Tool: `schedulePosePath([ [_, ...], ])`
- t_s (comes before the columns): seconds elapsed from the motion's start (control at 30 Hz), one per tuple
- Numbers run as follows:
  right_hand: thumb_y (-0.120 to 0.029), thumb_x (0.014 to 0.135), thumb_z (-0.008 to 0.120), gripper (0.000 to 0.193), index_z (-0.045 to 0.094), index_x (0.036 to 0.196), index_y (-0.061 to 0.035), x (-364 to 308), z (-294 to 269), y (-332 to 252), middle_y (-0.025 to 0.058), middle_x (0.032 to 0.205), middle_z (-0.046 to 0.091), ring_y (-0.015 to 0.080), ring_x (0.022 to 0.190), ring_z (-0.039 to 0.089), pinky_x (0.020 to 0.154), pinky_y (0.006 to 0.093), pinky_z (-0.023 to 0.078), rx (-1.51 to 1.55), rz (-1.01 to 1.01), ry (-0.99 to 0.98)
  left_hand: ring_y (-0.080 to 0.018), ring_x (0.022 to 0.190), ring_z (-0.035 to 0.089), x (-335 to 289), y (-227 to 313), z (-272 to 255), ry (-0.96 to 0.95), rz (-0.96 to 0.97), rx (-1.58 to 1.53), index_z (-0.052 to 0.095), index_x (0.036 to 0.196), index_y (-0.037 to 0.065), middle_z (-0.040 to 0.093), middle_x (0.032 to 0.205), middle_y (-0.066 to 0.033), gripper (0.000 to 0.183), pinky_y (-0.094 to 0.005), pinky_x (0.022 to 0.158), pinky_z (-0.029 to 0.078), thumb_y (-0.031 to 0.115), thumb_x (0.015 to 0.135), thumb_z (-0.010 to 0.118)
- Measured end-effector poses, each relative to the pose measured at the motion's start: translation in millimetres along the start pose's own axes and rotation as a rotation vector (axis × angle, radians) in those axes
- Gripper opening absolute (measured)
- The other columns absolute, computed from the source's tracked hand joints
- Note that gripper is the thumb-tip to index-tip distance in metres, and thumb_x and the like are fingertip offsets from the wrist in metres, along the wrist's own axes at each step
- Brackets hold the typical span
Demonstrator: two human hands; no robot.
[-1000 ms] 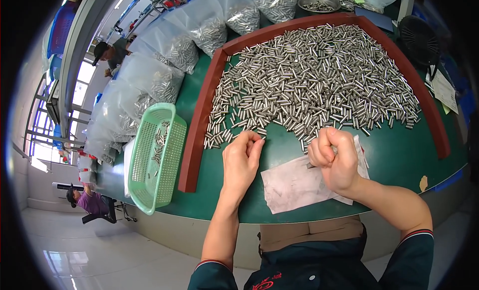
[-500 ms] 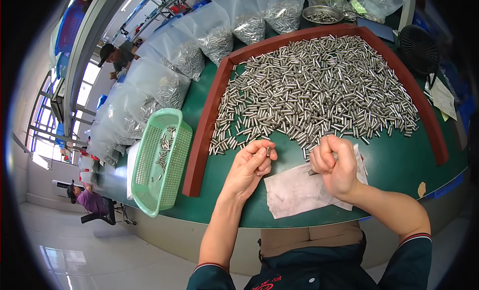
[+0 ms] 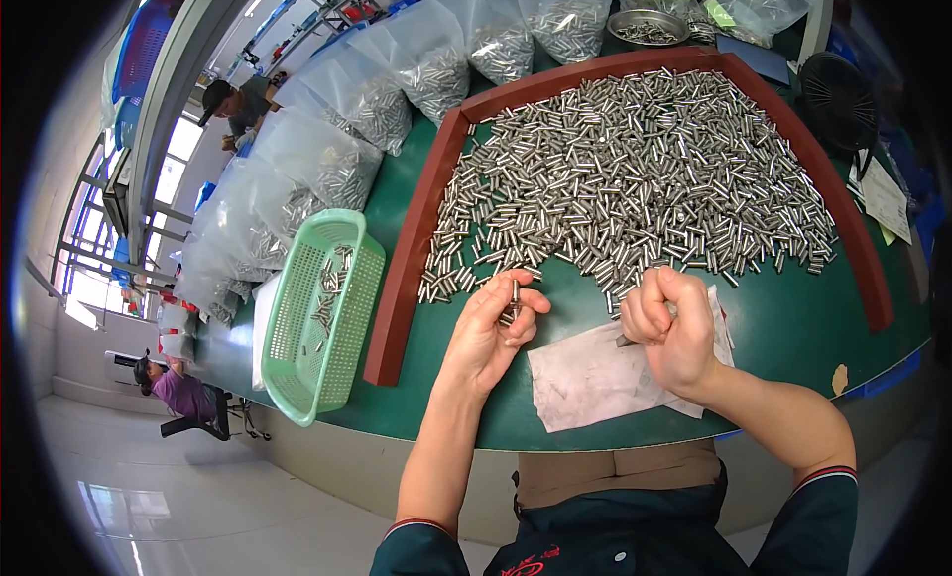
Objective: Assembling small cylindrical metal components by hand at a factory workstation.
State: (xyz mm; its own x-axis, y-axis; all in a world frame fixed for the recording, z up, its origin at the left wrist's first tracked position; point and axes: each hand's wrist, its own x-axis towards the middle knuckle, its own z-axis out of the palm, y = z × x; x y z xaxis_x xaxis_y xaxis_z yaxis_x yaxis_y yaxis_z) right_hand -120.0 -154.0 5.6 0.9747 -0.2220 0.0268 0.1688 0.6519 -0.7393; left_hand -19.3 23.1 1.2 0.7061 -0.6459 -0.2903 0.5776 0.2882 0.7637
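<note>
My left hand [image 3: 484, 340] is held over the green tabletop, palm partly up. Its thumb and curled fingers grip small metal pins [image 3: 515, 296], with one standing upright at the fingertips. To its right, my right hand [image 3: 680, 330] is curled into a fist above a stained whitish cloth [image 3: 580, 390]. A grey metal end pokes out beside its fingers; the fist hides the rest of what it holds. Just beyond both hands spreads a wide heap of shiny cylindrical pins [image 3: 635, 170], a few lying loose at its near edge.
A red-brown wooden frame [image 3: 405, 296] borders the heap on three sides. Left of it stands a light green perforated basket [image 3: 309, 396] with some pins inside. Clear bags of pins [image 3: 382, 100] line the far left. A metal bowl [image 3: 649, 27] and a black fan [image 3: 838, 98] stand at the back.
The left hand's fingers have shifted, and the pin at its fingertips shows more fully, along with others behind it. My right fist has hardly moved.
</note>
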Motion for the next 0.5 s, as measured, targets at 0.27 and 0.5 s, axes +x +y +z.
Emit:
schedulePosePath([
  [0.27, -0.02, 0.084, 0.032, 0.037, 0.027, 0.05, -0.0086, 0, -2, -1, -0.0009, 0.043, 0.025, 0.0088, 0.042, 0.02, 0.042, 0.0248, 0.018, -0.012, 0.0, 0.0, -0.0114, 0.049, 0.037, 0, 4, 14, 0.228, 0.011, -0.124, 0.049, 0.078, 0.003, 0.056, 0.074, -0.0136, 0.023, -0.021, 0.042, 0.028, 0.02, 0.088, 0.036],
  [0.5, -0.018, 0.084, 0.031, 0.036, 0.026, 0.05, -0.0086, 0, -1, 0, -0.0011, 0.043, 0.025, 0.0086, 0.042, 0.02, 0.041, 0.0246, 0.018, -0.027, -0.022, -0.012, -0.0118, 0.046, 0.043, 9, -7, 7, 0.407, 0.589, 1.271, 0.061, 0.081, 0.001, 0.049, 0.054, -0.0038, 0.008, -0.0234, 0.045, 0.035, 0.006, 0.075, 0.061],
])
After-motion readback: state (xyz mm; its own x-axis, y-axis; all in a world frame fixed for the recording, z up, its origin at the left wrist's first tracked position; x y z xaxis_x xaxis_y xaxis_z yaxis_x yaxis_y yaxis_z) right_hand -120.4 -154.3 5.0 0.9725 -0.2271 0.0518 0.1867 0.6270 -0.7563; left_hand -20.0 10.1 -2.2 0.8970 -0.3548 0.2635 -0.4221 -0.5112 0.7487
